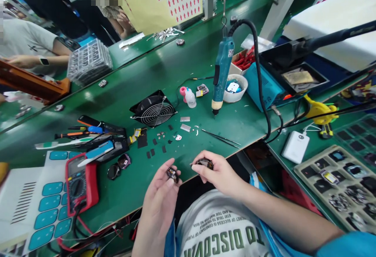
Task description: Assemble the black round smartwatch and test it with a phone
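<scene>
My left hand (160,196) is closed around a small dark electronic module (172,174), with metallic parts showing on its upper side. Between the thumb and fingers of my right hand (225,175) is a dark rounded watch case (205,163), its inner side partly in view. Both hands are held at the front edge of the green bench, a short gap apart. Just beyond them lie black tweezers (221,138), small black pads (163,149) and two silvery rectangular plates (185,127). Fingers hide much of both held parts.
A blue electric screwdriver (223,65) hangs above the bench by its cord. A fan (154,110) stands behind the small parts. A red multimeter (80,184) and a tool holder (117,143) are left; a soldering station (263,86) and parts tray (311,178) are right. Co-workers sit opposite.
</scene>
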Demonstrator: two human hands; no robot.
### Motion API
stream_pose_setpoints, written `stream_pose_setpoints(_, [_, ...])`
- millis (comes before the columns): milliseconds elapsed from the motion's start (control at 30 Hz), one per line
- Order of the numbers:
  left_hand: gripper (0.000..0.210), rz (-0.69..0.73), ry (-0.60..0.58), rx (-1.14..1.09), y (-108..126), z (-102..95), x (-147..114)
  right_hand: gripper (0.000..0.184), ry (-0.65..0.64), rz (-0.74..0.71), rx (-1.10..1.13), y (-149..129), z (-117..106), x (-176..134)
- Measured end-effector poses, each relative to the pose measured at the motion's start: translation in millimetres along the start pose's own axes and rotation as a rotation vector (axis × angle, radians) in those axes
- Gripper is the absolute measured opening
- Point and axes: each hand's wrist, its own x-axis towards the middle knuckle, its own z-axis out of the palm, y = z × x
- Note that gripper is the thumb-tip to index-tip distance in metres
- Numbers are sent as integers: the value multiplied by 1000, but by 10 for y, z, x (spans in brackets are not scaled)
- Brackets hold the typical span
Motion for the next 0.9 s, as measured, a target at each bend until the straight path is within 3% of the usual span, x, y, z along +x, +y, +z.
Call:
stream_pose_setpoints(67, [56,-28,-63,-8,16,-2,-67,26,-60,-10,-45,-30,-19,-50])
stream_pose_setpoints(167, [54,41,-49,35,-79,13,-106,19,-87,-53,-126,-22,10,-128])
stream_pose_setpoints(300, [46,173,-13,144,-258,13,-85,6,-112,-243,-291,14,15,-181])
stream_pose_setpoints(400, [42,196,-34,230,-304,-3,-94,6,-103,-343,-340,41,-14,-185])
stream_pose_setpoints(633, [41,140,-78,311,-243,-35,-184,10,-40,-343,-362,66,-8,-203])
stream_pose_setpoints(800, [27,288,-37,502,-228,-11,-245,11,-25,-462,-453,43,10,-253])
stream_pose_setpoints(900, [24,329,-34,494,-254,10,-291,11,-16,-478,-511,40,21,-280])
